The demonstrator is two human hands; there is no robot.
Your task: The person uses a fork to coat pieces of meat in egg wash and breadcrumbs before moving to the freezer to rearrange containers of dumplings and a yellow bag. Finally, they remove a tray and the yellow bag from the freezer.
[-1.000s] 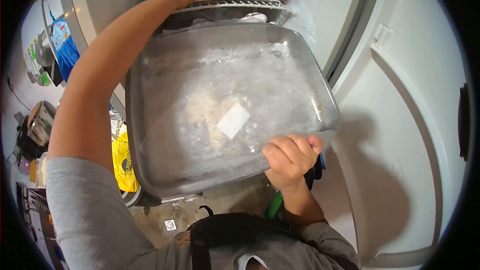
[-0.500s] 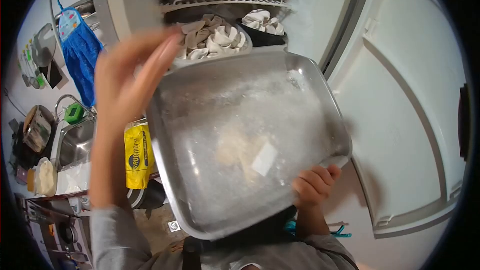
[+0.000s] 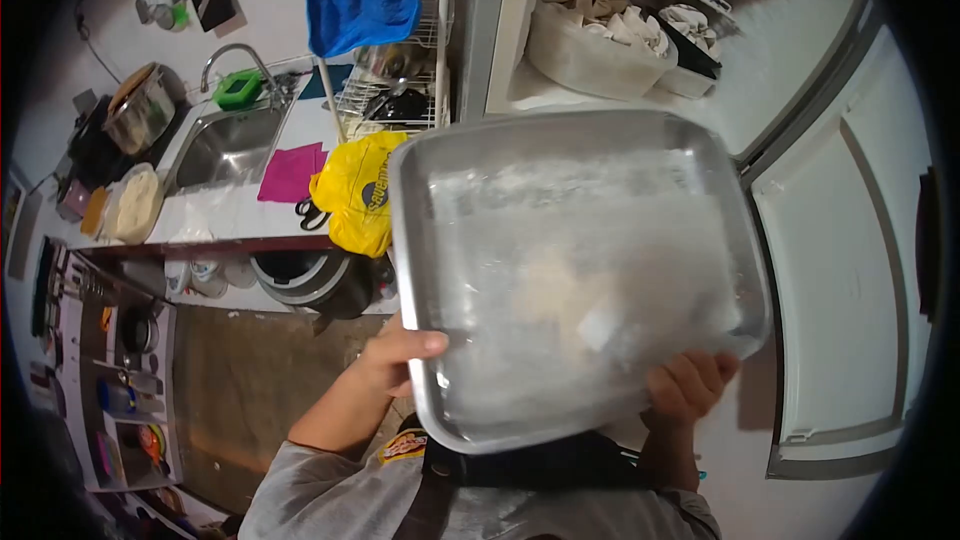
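A large rectangular metal tray [image 3: 480, 412] is held in front of me, its inside dusted with white powder. My left hand [image 3: 392, 352] grips its left wall, thumb over the rim and fingers underneath. At the lower right corner my right hand [image 3: 690, 385] curls its fingers over the rim. A small white rectangular piece [image 3: 600, 325] lies on the tray's floor. Behind the tray's far side, an open fridge or freezer holds a clear tub [image 3: 590, 58] of pale folded pieces and a smaller container [image 3: 690, 35] with similar white ones.
The open fridge door [image 3: 830, 280] stands to the right. At left, a counter carries a sink [image 3: 228, 148], a yellow plastic bag [image 3: 360, 195], scissors [image 3: 312, 214] and a magenta cloth [image 3: 292, 172]. A dark round pot [image 3: 315, 282] sits below, and shelves [image 3: 125, 390] line the lower left.
My left hand, raised away from the tray before, now grips its left side. The view has turned left, showing more of the counter and floor. My right hand keeps its hold.
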